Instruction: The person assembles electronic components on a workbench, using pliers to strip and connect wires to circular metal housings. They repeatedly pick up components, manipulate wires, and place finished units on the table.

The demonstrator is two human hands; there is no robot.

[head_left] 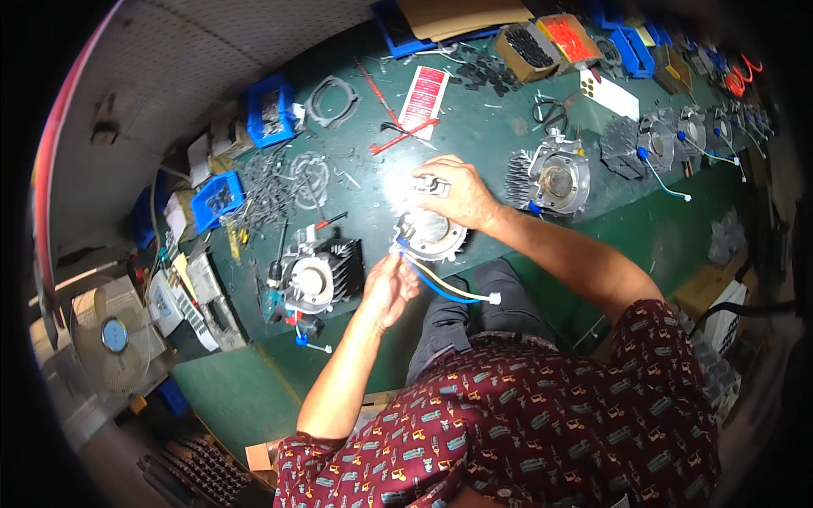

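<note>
In front of me on the bench is a round metal housing (432, 230) with fins along its edge. My right hand (464, 196) is closed on a small silver metal part (430, 184) at the housing's far side. Glare hides whether that part is joined to it. At the housing's near left edge, my left hand (388, 286) has thumb and forefinger pinched by the root of the wires. What lies between those fingertips is hidden. Blue and whitish wires (445, 285) run rightward from there to a white plug (495, 298).
A black-finned housing (312, 284) stands left beside a power driver (273, 292). Another finned housing (559, 178) sits right, with several more beyond. Far back are scissors (550, 112), a red-and-white label sheet (423, 100) and parts boxes (529, 51). Loose screws (262, 190) lie left.
</note>
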